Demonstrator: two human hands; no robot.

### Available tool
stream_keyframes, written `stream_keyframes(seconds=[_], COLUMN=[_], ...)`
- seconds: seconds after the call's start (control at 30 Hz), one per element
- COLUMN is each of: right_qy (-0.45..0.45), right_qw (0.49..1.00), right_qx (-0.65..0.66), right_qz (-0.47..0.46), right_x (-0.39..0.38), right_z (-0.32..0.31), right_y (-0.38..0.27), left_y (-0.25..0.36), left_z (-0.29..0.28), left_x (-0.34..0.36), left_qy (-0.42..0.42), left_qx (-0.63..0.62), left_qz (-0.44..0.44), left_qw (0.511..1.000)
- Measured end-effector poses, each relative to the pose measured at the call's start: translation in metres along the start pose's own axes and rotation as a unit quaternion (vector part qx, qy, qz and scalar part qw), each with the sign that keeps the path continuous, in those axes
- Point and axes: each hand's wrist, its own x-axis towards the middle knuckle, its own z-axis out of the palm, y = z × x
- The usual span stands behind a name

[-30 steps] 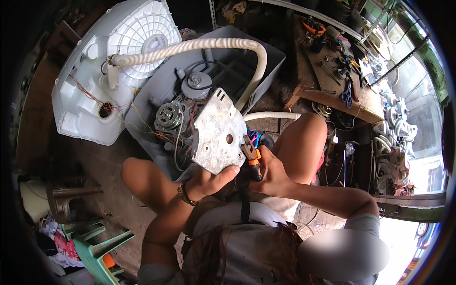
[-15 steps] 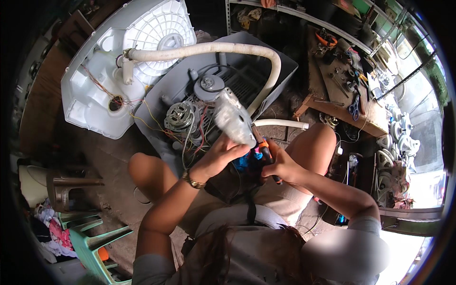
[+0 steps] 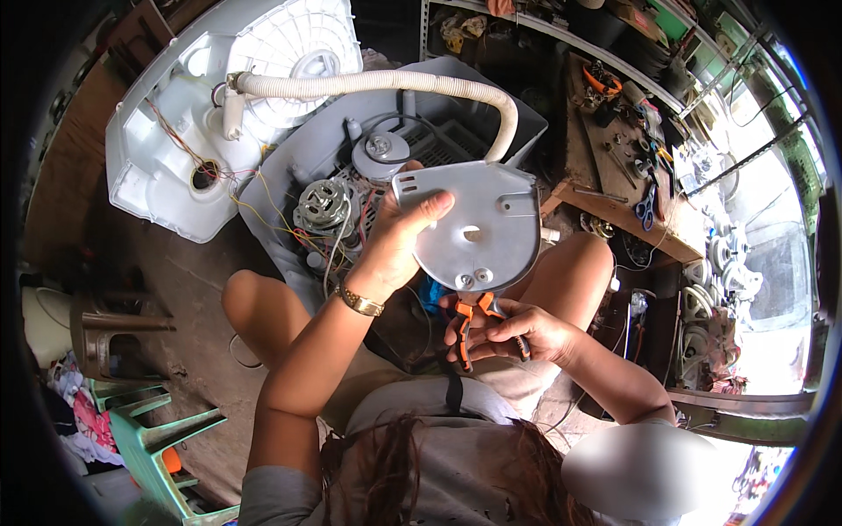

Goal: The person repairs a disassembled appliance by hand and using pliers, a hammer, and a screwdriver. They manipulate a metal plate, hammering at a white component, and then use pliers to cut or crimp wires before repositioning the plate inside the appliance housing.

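My left hand [image 3: 408,230] grips a grey metal plate [image 3: 474,241] by its left edge, thumb over the face. The plate has slots, a central hole and small fittings near its edges. Below its bottom edge, my right hand [image 3: 526,331] holds pliers [image 3: 465,337] with orange and black handles spread apart; their jaws are mostly hidden at the plate's edge. Behind the plate sits a grey appliance base [image 3: 272,188] with a motor [image 3: 324,206], a second round unit [image 3: 375,154] and loose wires. A white ribbed hose [image 3: 351,83] runs from a white plastic housing [image 3: 175,158] over it.
A wooden bench [image 3: 605,197] at the right holds tools and scissors [image 3: 647,206]. White round parts [image 3: 721,272] are piled beside it. A green plastic stool [image 3: 167,447] and brown stool [image 3: 114,322] stand at the left. My bent legs frame the work.
My left hand has turned the plate so another, smoother face shows, and moved its thumb onto it. The pliers in my right hand now have their handles spread wide below the plate.
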Motion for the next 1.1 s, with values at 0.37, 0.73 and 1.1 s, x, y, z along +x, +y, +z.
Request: stream_keyframes(seconds=[0.37, 0.73, 1.1], right_qy=[-0.037, 0.200, 0.497], right_qw=[0.997, 0.911, 0.509], right_qx=[-0.031, -0.285, -0.647], right_qz=[-0.065, -0.220, -0.274], right_x=[0.001, 0.015, 0.054], right_z=[0.000, -0.009, -0.040], right_y=[0.022, 0.017, 0.018], left_y=[-0.001, -0.008, -0.077], left_z=[0.024, 0.014, -0.033], left_x=[-0.006, -0.006, -0.071], left_qy=[0.018, -0.008, -0.047], left_qx=[0.095, 0.137, 0.192], left_qz=[0.050, 0.173, 0.160], left_qw=[0.994, 0.975, 0.967])
